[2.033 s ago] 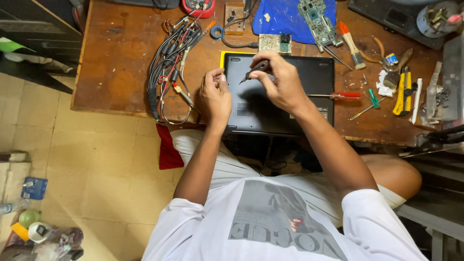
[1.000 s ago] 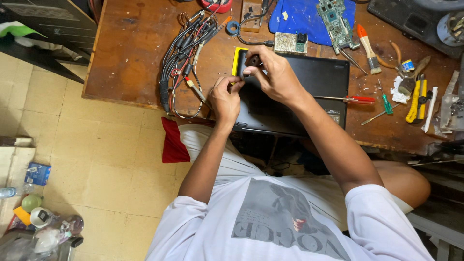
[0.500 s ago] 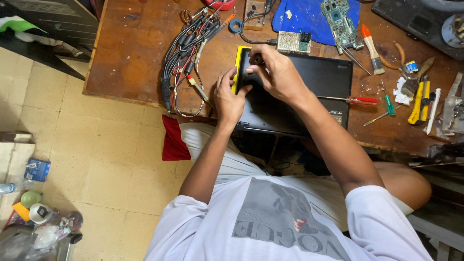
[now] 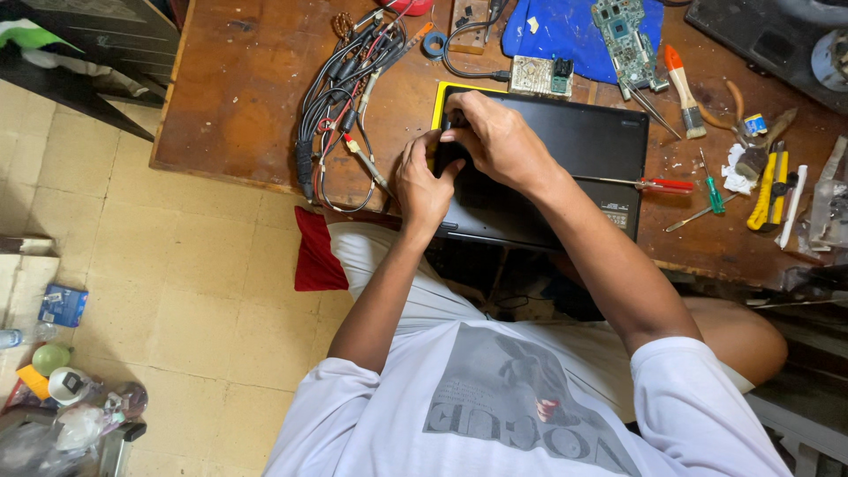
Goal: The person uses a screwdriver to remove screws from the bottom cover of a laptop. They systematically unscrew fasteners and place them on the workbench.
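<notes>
A black laptop lies shut on a worn wooden workbench, with a yellow strip showing under its far left corner. Both of my hands work at that corner. My left hand presses its fingers against the laptop's left edge and holds it. My right hand curls over the corner with its fingertips pinched on a small dark tool that is mostly hidden. The two hands touch each other.
A bundle of cables lies left of the laptop. Right of it are a red-handled screwdriver, a green screwdriver, a brush and a yellow tool. Circuit boards rest on a blue mat. A red cloth hangs at my left thigh.
Both hands have moved from the laptop's middle left part up to its far left corner and drawn close together. The view has shifted slightly.
</notes>
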